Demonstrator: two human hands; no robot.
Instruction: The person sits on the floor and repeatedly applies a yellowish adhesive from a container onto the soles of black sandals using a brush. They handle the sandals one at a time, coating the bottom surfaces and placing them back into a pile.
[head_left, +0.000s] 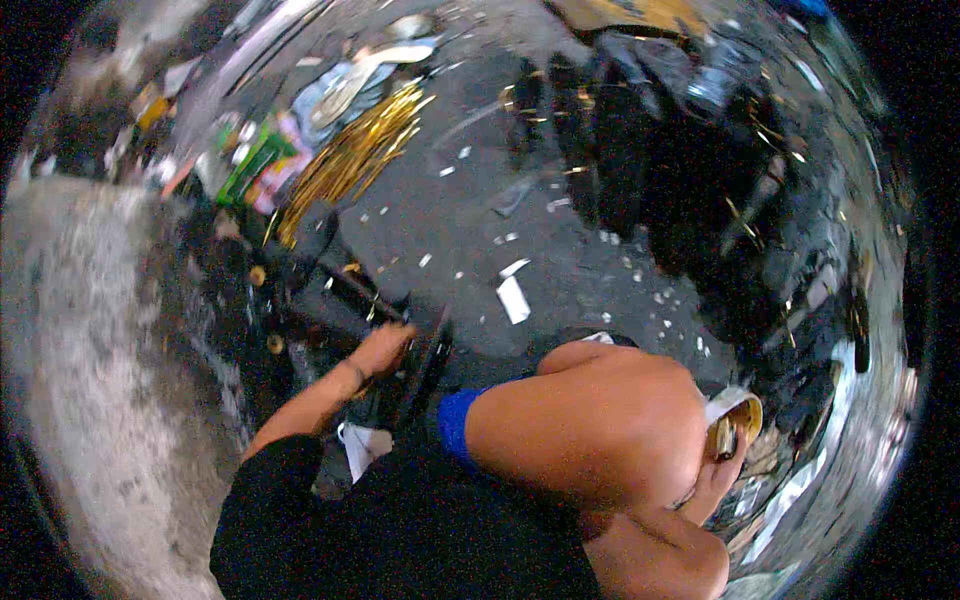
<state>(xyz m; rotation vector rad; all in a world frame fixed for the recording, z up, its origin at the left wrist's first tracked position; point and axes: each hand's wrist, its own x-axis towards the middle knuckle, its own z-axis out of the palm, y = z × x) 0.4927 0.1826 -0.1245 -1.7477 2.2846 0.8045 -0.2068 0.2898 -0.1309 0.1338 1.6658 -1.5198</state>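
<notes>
My left hand (385, 348) reaches down at the left, its fingers curled in against a dark, long-edged object (428, 355) beside my leg. Motion blur hides what, if anything, those fingers hold. On the far side of my bare knee (640, 410), my right hand (722, 478) has its fingers bent round a small dark and golden piece (726, 438) that I cannot name. Right by these fingers is a round, white-rimmed container (748, 402); my hand partly covers it.
Golden rods or strips (355, 150) lie in a bundle at the far left, next to a green and pink packet (262, 165). White scraps (513, 298) are scattered over the dark floor (440, 235). A pale concrete ledge (85, 380) runs along the left; dark heaped material (680, 170) fills the far right.
</notes>
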